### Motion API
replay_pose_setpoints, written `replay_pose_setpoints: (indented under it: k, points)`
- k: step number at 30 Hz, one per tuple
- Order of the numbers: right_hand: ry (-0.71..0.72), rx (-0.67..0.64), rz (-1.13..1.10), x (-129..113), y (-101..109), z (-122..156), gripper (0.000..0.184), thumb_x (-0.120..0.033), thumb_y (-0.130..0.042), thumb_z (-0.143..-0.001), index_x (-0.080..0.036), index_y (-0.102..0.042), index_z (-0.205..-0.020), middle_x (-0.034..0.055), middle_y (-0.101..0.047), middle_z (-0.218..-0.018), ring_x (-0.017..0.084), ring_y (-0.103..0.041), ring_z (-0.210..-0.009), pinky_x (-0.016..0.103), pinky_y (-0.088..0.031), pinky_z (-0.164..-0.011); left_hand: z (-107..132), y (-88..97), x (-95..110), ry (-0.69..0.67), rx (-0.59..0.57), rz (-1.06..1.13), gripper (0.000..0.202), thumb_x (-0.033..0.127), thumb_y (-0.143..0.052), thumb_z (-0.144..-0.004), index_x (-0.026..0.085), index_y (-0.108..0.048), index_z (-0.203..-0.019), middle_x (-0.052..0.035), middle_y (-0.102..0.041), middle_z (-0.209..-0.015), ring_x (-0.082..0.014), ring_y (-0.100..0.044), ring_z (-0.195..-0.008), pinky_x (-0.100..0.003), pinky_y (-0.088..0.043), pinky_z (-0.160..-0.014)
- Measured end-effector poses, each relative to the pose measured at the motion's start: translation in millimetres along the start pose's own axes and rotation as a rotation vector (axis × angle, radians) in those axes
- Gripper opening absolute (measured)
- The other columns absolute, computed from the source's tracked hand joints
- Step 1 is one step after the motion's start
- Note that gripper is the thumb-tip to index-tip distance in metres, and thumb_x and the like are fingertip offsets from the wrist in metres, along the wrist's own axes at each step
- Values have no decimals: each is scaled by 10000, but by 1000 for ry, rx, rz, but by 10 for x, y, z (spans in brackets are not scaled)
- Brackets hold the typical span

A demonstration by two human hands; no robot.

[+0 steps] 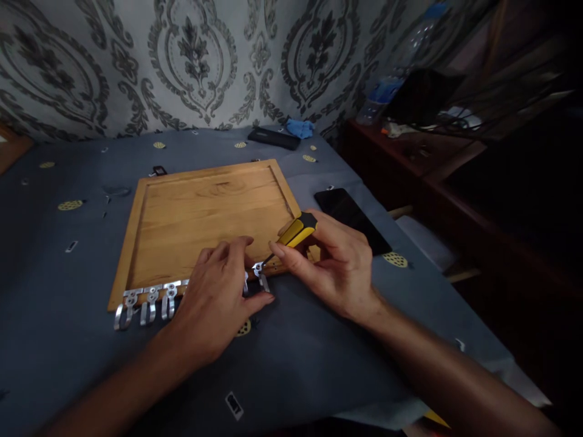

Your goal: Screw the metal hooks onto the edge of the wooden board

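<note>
A yellow-and-black screwdriver [298,229] is gripped in my right hand [344,267], its shaft slanting down to a silver metal hook [259,269] at the front edge of a framed wooden board [214,212]. The tip meets the hook's upper plate, where a screw seems to sit. My left hand [216,297] lies over the same edge, with its thumb by the hook's lower end and its fingers curled above, closed around the hook. Left of this hand, several similar hooks [152,297] line the edge; the hand hides part of the row.
A dark phone [350,218] lies right of the board. Behind it are a black case [274,138] and a blue cloth [300,128]. Small screws [108,199] and a clear plastic piece [117,190] lie to the left. A plastic bottle [382,91] stands on the side cabinet [364,142].
</note>
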State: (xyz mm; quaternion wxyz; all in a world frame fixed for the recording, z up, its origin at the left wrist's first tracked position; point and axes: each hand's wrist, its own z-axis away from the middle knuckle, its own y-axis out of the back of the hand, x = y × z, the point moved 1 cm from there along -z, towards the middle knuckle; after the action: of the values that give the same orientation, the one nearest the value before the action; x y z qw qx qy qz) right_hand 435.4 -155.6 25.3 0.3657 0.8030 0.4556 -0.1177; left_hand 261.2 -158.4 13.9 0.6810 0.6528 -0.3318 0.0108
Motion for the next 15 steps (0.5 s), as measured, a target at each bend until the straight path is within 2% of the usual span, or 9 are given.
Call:
replay_pose_setpoints:
  k: [6, 15]
  points:
    - [-93, 64, -58, -33, 22, 26, 246, -209, -701, -850, -197, -522, -682, -35, -489, -619, 107, -472, -572, 257, -373, -532, -8, -3, -10, 3, -9, -12, 717, 294, -850, -692, 194, -413, -1251, -79, -702, -1068, -342, -608, -1060, -487, -455, -898]
    - [-99, 22, -89, -18, -9, 52, 228, -208, -702, -854, -182, -542, -693, -32, -502, -616, 102, -472, -557, 259, -374, -524, -15, 10, 4, 18, -20, -7, 643, 293, -857, -689, 192, -453, -1180, -91, -686, -1098, -343, -602, -1056, -484, -460, -887]
